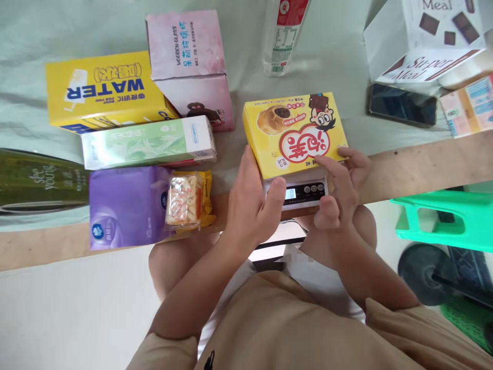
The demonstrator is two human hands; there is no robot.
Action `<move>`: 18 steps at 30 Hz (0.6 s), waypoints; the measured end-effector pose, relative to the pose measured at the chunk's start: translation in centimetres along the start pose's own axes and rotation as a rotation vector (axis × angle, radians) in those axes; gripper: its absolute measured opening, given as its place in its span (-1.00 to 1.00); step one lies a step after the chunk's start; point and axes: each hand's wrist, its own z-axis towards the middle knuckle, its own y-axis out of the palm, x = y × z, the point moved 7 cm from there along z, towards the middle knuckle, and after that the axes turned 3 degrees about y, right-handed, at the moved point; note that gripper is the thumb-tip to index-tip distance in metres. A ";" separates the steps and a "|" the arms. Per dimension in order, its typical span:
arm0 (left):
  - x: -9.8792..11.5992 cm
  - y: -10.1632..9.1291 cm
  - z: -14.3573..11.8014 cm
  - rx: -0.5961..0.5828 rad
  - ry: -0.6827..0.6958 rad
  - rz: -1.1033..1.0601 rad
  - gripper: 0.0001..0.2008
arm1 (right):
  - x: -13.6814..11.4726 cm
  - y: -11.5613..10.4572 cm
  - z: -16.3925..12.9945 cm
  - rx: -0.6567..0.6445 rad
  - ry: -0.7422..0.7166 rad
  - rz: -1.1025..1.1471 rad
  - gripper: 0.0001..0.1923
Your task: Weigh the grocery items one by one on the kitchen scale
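A yellow snack box (295,133) with a cartoon figure and a puff picture lies on a small digital kitchen scale (306,192) at the table's front edge. The scale's lit display and buttons show below the box. My left hand (256,203) is at the box's lower left corner, fingers stretched along its side and thumb standing apart over the scale's left end. At the lower right corner, my right hand (342,185) touches the box with its fingertips. Its thumb is apart, near the scale's right end.
Left: a yellow WATER box (100,90), pink box (188,46), green-white carton (150,141), purple pack (127,205), wrapped snack (184,200) and green bottle (42,180). Behind: a clear bottle (285,38). Right: a phone (402,105), Super Meal box (427,41) and green stool (442,216).
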 end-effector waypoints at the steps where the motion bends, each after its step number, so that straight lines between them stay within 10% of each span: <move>1: 0.0 -0.1 -0.1 0.009 -0.012 0.009 -0.25 | -0.1 -0.1 0.0 -0.001 0.000 0.000 -0.36; 18: -4.1 -0.8 -1.1 0.200 0.094 -0.076 -0.17 | 3.0 -0.4 -0.8 0.131 0.189 0.073 -0.31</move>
